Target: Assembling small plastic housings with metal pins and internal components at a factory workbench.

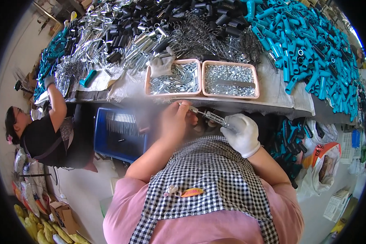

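Note:
Between my two hands, in front of my apron, is a thin metal rod with a coil spring around it [214, 117]. My bare left hand [175, 122] pinches its left end between thumb and fingers. My right hand [242, 133], in a white glove, is closed around the other end and hides it. Just beyond my hands, at the bench edge, stand two pink trays. The left tray [147, 83] holds small metal pins, and a pale glove [162, 66] lies over its corner. In the right tray [256, 79] are small metal pieces with a flat metal strip [236, 83] on top.
Teal tubular parts [301, 49] heap on the right of the bench; springs [203, 32], black sleeves [130, 24] and metal rods [97, 36] cover its back. A blue bin [103, 142] with metal rods stands lower left. Another person [49, 134] works at far left. White sacks [323, 166] sit right.

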### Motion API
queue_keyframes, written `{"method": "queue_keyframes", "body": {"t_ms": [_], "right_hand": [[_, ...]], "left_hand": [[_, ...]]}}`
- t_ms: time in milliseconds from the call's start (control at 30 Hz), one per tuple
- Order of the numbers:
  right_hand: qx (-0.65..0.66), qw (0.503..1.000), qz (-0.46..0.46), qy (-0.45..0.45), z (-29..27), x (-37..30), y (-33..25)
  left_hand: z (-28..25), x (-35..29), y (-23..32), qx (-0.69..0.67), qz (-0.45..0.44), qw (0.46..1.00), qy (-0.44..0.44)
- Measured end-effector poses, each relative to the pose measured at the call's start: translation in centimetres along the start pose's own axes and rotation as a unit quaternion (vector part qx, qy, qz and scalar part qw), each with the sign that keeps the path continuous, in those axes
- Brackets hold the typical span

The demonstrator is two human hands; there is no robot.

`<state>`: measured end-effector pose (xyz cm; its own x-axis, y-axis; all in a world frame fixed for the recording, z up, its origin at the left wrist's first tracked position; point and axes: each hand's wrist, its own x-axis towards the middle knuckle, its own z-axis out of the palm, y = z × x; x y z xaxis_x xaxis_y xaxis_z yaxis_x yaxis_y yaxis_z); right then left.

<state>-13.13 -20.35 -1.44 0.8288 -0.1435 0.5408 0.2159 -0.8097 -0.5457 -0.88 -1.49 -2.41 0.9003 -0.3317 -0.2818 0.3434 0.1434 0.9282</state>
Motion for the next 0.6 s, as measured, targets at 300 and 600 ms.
{"method": "queue_keyframes", "body": {"t_ms": [300, 600], "right_hand": [[0.037, 0.999, 0.025, 0.018, -1.1, 0.2, -0.8], [0.024, 0.999, -0.006, 0.020, -1.4, 0.3, -1.3]], "left_hand": [[-0.1, -0.2, 1.1, -0.046, -0.046, 0.996, -0.068], [-0.8, -0.5, 1.1, -0.039, -0.032, 0.997, -0.066]]}}
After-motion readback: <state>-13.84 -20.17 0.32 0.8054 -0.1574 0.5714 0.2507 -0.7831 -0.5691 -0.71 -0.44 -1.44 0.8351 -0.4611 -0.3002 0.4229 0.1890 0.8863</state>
